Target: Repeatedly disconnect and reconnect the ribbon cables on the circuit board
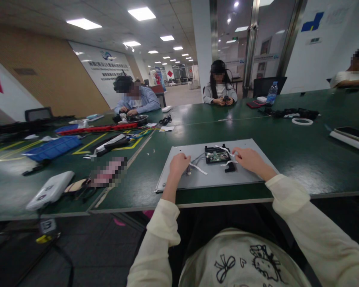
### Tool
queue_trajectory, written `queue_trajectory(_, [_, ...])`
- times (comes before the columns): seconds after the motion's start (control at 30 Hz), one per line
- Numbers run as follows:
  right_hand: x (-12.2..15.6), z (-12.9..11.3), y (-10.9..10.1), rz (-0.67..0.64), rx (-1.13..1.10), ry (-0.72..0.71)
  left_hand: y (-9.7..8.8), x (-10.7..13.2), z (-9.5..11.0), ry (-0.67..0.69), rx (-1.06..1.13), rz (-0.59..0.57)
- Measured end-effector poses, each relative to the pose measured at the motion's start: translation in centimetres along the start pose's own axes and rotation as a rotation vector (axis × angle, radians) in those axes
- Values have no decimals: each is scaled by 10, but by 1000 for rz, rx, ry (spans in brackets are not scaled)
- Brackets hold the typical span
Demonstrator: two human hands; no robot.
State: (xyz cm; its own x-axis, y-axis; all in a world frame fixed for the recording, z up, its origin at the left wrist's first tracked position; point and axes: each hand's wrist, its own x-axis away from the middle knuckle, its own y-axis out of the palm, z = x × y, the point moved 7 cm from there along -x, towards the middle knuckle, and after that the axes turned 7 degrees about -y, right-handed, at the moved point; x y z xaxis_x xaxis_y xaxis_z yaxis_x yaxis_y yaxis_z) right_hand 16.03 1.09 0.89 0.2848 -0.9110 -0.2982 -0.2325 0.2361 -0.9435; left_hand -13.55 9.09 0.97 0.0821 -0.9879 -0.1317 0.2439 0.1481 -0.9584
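A grey flat panel (209, 179) lies on the green table in front of me. On it sits a green circuit board (217, 156) in a black frame. Grey cables (200, 158) run leftwards from the frame to my left hand (179, 164). That hand is closed; a white flat strip (200, 169) lies at its fingertips, but what they grip is hidden. My right hand (248, 159) pinches the end of another white flat strip (224, 150) beside the frame's right edge. A shorter white strip (228, 163) and a small black part (230, 168) are just below.
To the left lie a phone (110, 172), a white device (50, 190) and a blue tray (54, 147). Black cables (293, 113), a white ring (302, 121) and a water bottle (272, 94) are at the right. Several people sit around the table.
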Motion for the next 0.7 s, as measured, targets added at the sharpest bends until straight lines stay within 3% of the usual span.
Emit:
queue_trajectory(0.23, [1, 0, -2, 26, -14, -3, 2, -7, -4, 114, 97, -79])
queue_trajectory(0.47, [0, -2, -4, 9, -37, 5, 6, -6, -2, 156, 325, -247])
queue_trajectory(0.7, [-1, -3, -7, 71, -92, 5, 0, -8, 2, 197, 567, -194])
